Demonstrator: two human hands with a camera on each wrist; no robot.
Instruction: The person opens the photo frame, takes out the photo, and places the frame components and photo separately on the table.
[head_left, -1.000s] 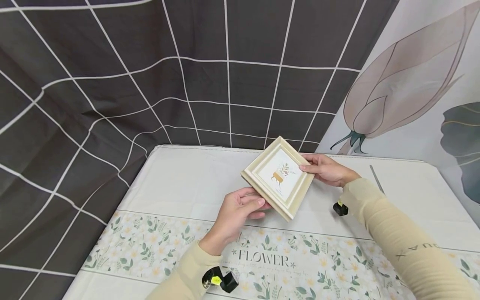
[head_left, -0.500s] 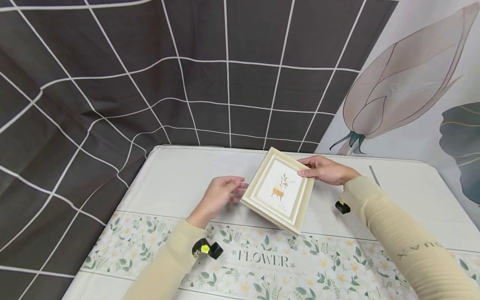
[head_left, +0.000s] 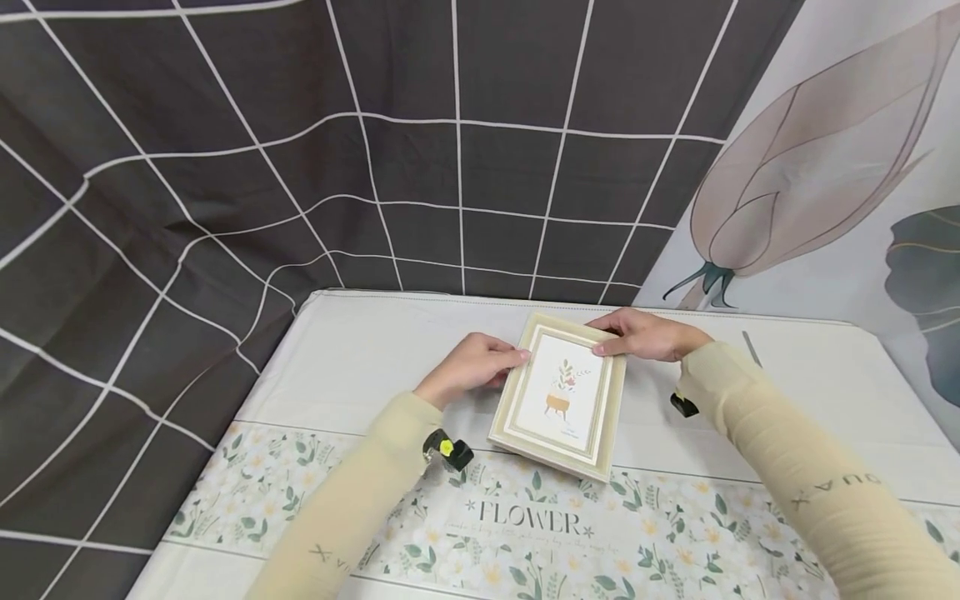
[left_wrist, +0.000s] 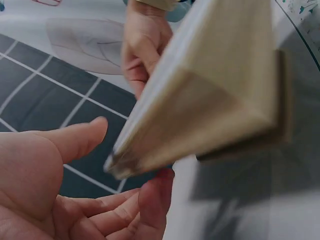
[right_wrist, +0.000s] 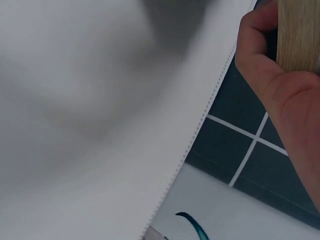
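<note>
Dark cloth backdrop [head_left: 510, 167] with a white grid fills the far side and the left. White table [head_left: 397, 342] below it, its surface pale and smooth. At right, a pale hanging [head_left: 825, 287] printed with a large flower and a grey leaf. Across the near part of the table, a floral band [head_left: 277, 483] bearing the word FLOWER. Two cream sleeves reach in from the near side: left sleeve [head_left: 345, 500], right sleeve [head_left: 795, 467].

Picture frame [head_left: 609, 408], cream, located right of centre, face toward the person, near edge in line with the band. Whether that edge touches the table: cannot tell. Left wrist view: one corner is blurred, with shadow on the table beside it.

Right hand [head_left: 647, 333]: pinches the frame's far right corner, thumb on the face, fingers behind. Left hand [head_left: 472, 365]: at the left border, thumb tip over the edge in the head view; thumb and fingers stand apart about the corner in the left wrist view. Hold on that side: cannot tell.

Print [head_left: 557, 392]: potted plant on white. Black device [head_left: 450, 450] on the left wrist. Thin grey rod [head_left: 752, 348] at far right.
</note>
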